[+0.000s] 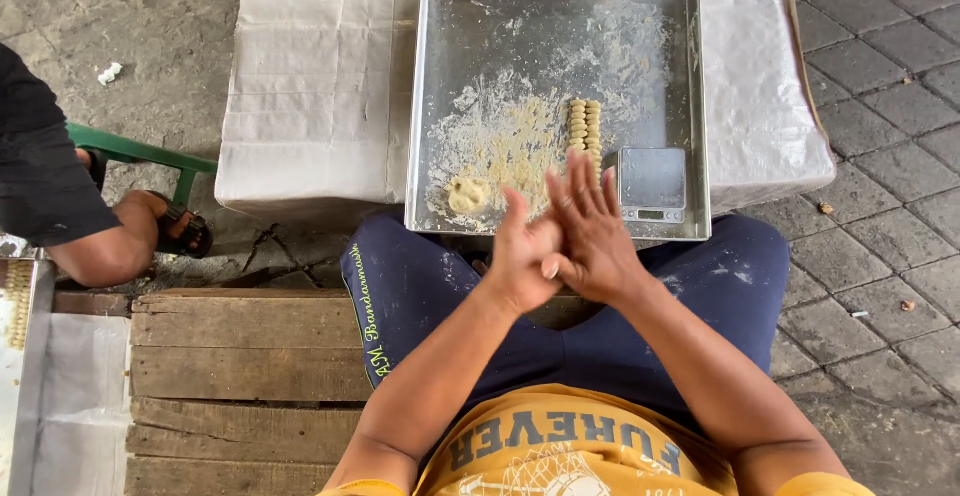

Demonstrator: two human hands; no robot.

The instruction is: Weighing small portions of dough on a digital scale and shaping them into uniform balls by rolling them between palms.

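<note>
My left hand (520, 256) and my right hand (590, 231) are pressed palm to palm above my lap, right over left, fingers straight. Whatever lies between the palms is hidden. Just beyond them a square metal tray (450, 56) rests on a white-covered block. In the tray a small lump of pale dough (468, 195) lies near the front left, with crumbs of dough and flour around it. Two short rows of small shaped dough pieces (585, 131) run down the tray's middle. A small digital scale (652, 184) sits in the front right corner.
The white-covered block (310, 86) stands on grey paving stones (890, 176). A wooden pallet (240, 376) lies at my left. Another person's leg in a sandal (150, 231) is at the left, by a green stool frame (140, 151). A second metal tray (18, 356) shows at the left edge.
</note>
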